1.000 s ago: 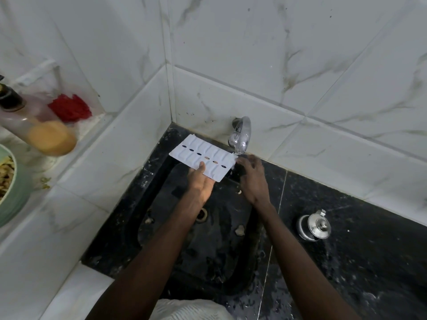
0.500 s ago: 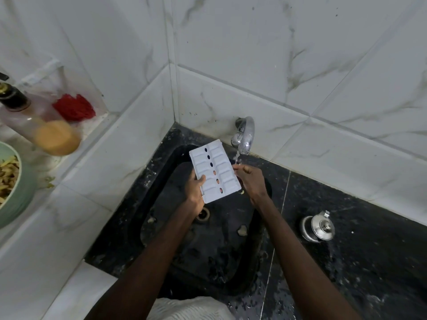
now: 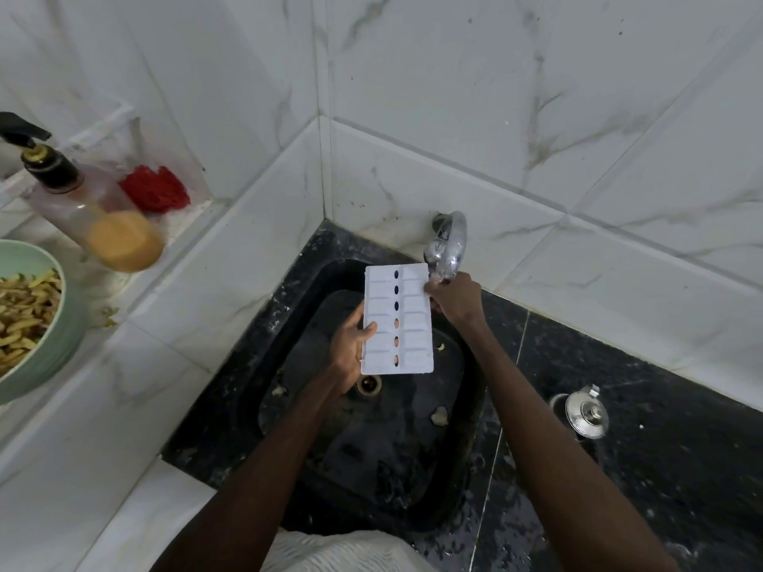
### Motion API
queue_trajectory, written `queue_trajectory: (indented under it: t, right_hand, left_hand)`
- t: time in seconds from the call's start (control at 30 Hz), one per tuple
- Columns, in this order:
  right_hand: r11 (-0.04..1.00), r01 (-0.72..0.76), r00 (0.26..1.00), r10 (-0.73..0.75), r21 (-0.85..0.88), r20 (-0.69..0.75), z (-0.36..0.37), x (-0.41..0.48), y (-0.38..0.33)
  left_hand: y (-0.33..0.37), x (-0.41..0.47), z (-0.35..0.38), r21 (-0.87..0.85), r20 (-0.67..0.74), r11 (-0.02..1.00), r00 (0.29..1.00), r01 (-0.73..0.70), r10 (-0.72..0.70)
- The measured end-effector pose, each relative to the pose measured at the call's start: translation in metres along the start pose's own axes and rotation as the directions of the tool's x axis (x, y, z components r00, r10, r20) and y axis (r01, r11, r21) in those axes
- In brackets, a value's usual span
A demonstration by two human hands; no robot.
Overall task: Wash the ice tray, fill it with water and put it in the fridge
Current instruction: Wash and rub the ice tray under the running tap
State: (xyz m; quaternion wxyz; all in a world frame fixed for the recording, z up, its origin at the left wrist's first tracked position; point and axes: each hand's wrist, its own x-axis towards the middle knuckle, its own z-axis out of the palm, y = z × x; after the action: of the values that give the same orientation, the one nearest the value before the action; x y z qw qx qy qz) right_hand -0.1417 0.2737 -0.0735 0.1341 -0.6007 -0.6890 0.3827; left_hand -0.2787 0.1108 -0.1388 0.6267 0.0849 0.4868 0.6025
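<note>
Ice tray (image 3: pixel 414 324) over sink (image 3: pixel 371 452). Left hand (image 3: pixel 349 353) grips near left edge, thumb on top; right hand (image 3: pixel 454 301) pinches far right edge below tap (image 3: pixel 452 245).

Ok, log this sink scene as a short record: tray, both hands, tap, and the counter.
tray: white ice tray, held over the black sink, far end beside the tap
left grip: left hand holds the tray's left edge
right grip: right hand holds its upper right corner, under the tap
water: flow unclear
counter: lidded steel pot right of the sink
</note>
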Motion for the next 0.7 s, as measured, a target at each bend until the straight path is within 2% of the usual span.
queue_trajectory:
  t: [0.07, 0.13, 0.2, 0.23, 0.3, 0.37, 0.4, 0.5, 0.7]
  right_hand:
    - [0.994, -0.071, 0.989, 0.06, 0.081, 0.132, 0.006, -0.004, 0.009]
    - [0.982, -0.153, 0.927, 0.105, 0.107, 0.36, 0.009, -0.007, 0.015]
    - [0.977, -0.186, 0.9, 0.127, 0.104, 0.418, 0.01, -0.01, 0.018]
    - [0.975, -0.191, 0.919, 0.135, 0.118, 0.37, 0.01, -0.01, 0.02]
    - [0.978, -0.157, 0.976, 0.133, 0.138, 0.172, 0.008, -0.007, 0.02]
    - [0.987, -0.076, 0.997, 0.078, 0.141, -0.003, 0.003, -0.001, 0.019]
    - [0.995, -0.027, 0.998, 0.031, 0.095, -0.046, 0.001, 0.002, 0.018]
    - [0.979, 0.132, 0.986, -0.145, -0.156, -0.08, 0.003, 0.005, 0.016]
    - [0.896, 0.225, 0.939, -0.305, -0.384, -0.161, 0.014, -0.012, 0.018]
  left_hand:
    - [0.0, -0.002, -0.005, -0.006, -0.007, 1.0, 1.0, -0.014, 0.014]
    - [-0.001, -0.004, -0.008, -0.019, -0.022, 1.0, 1.0, -0.023, 0.023]
    - [-0.001, -0.004, -0.01, -0.008, -0.008, 1.0, 1.0, -0.01, 0.01]
    - [0.0, -0.004, -0.01, 0.017, 0.009, 1.0, 1.0, 0.004, -0.004]
    - [-0.002, -0.006, -0.008, 0.049, 0.054, 0.999, 0.998, 0.022, -0.025]
    - [-0.007, -0.007, -0.006, 0.069, 0.075, 0.997, 0.997, 0.026, -0.031]
    - [-0.008, -0.007, -0.005, 0.08, 0.08, 0.997, 0.996, 0.02, -0.027]
    - [-0.006, -0.008, -0.001, 0.098, 0.078, 0.995, 0.997, 0.019, -0.027]
    - [0.001, -0.006, 0.002, 0.095, 0.119, 0.995, 0.993, 0.01, -0.021]
